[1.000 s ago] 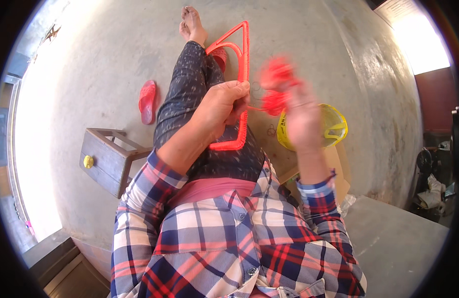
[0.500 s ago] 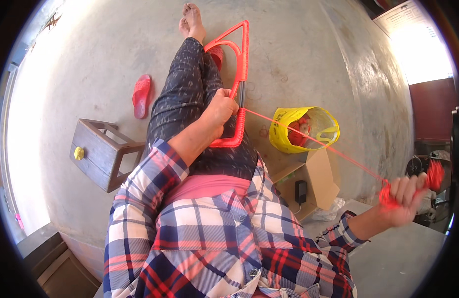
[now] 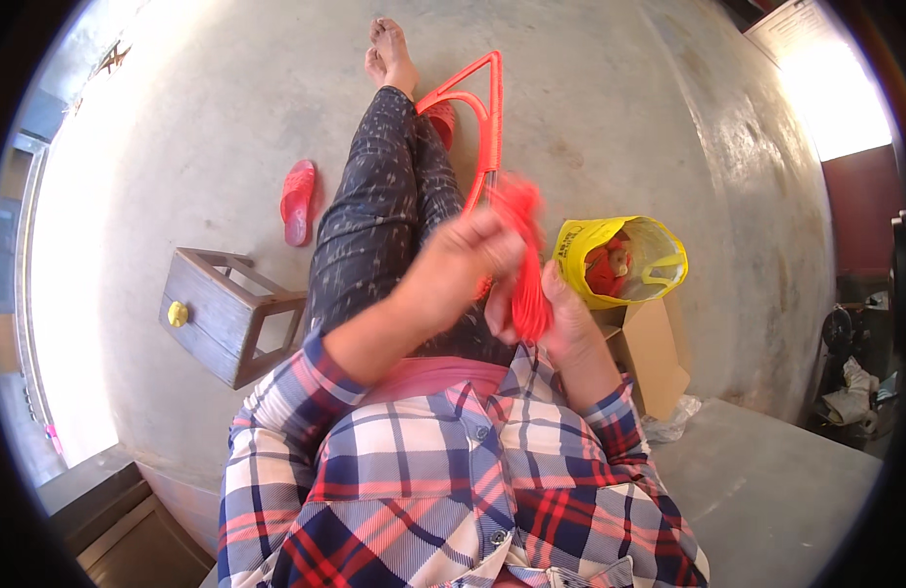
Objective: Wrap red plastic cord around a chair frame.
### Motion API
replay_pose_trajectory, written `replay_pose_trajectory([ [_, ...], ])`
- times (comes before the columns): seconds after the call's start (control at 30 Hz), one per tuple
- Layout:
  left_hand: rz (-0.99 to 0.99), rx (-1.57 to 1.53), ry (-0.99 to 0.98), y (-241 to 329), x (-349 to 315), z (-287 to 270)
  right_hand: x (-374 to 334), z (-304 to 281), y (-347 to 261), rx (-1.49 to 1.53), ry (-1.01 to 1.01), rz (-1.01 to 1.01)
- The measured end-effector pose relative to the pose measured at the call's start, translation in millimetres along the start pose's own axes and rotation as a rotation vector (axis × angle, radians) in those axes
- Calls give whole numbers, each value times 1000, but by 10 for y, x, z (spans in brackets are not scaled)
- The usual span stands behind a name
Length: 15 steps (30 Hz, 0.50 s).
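A bundle of red cord [image 3: 531, 279] hangs over my lap, its upper end smeared by motion. At its upper part the fingers of my left hand [image 3: 463, 260] are closed. My right hand [image 3: 570, 318] cups the lower end, the thumb on one side and the fingers on the other. Behind the hands, a triangular frame [image 3: 489, 142] wrapped in red cord leans across my legs. Its lower part is hidden by my left hand and the bundle.
Right of my legs stands a yellow bag [image 3: 575, 250] with red things inside, beside an open cardboard box [image 3: 659, 358]. To the left are a wooden stool [image 3: 213, 309] with a small yellow object [image 3: 178, 314] and a red slipper [image 3: 297, 201]. Another slipper [image 3: 441, 122] lies by my leg.
My right hand has come in from the far right to my lap with the cord bundle. The stretched strand no longer shows. My left hand has shifted from the frame's side to the bundle.
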<state>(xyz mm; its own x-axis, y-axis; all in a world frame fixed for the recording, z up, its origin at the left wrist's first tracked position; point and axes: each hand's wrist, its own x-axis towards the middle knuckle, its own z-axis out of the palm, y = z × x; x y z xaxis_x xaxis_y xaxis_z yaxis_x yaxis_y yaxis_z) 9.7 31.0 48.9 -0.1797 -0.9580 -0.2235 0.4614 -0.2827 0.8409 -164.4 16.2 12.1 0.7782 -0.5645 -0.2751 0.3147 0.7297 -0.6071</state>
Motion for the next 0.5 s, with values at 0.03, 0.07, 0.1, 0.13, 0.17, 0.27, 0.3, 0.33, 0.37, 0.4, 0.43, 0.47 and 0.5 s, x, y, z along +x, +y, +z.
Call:
replay_pose_trajectory([
  [0.03,35,-274,95,-24,104,-151,44,-169,-44,1,-2,-2],
  [0.07,119,-285,129,92,152,-209,105,-422,-134,77,-44,-52],
  [0.1,209,-296,169,222,172,-276,174,-628,-239,151,-92,-98],
  [0.13,287,-110,183,243,212,-395,248,-787,-363,149,-92,-100],
  [0.17,363,76,199,220,255,-543,318,-919,-481,-43,22,-186],
  [0.27,564,1070,147,-38,378,-860,531,-775,-476,-653,251,-259],
  [0.3,483,1383,53,-125,362,-901,631,-674,-406,-1064,362,-239],
  [0.33,437,1327,33,-232,377,-839,687,-673,-333,-967,268,-111],
  [0.37,430,1325,68,-329,424,-783,744,-673,-269,-969,271,-110],
  [0.4,394,1177,107,-346,445,-680,788,-660,-201,-907,242,-123],
  [0.43,357,1028,144,-348,452,-606,803,-659,-168,-846,215,-134],
  [0.47,353,1023,144,-361,462,-601,780,-699,-247,-1037,271,-168],
  [0.5,487,1121,215,-361,482,-615,704,-651,-339,-1041,268,-162],
])
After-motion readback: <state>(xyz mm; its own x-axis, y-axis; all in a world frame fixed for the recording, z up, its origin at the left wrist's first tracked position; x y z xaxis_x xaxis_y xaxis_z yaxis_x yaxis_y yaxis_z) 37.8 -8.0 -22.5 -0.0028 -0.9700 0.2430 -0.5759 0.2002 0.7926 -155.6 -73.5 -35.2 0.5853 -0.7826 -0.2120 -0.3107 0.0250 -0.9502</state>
